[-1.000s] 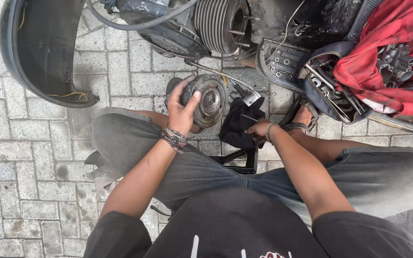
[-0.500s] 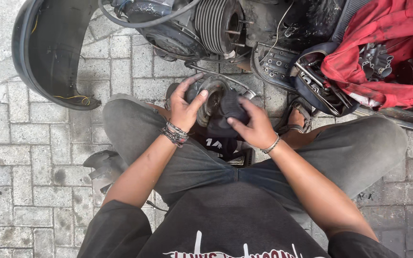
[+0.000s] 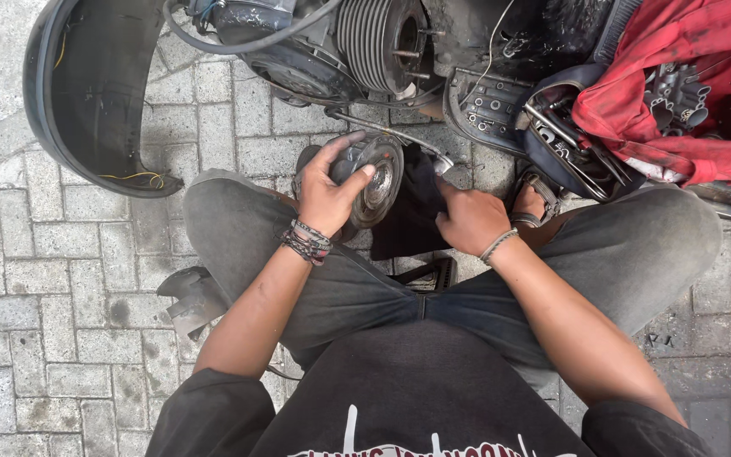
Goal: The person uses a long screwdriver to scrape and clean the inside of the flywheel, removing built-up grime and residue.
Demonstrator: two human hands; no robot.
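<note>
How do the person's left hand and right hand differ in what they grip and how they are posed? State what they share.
The left hand wraps spread fingers around the round metal drum; the right hand is closed on the black cloth. The left wrist carries several beaded bracelets, the right a single band. Both are bare and held above the lap.

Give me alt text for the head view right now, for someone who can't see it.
Seated on grey paving, a person grips a round grey metal drum in the left hand, while the right hand presses a black cloth beside it. A finned engine and a red rag lie ahead.
</note>
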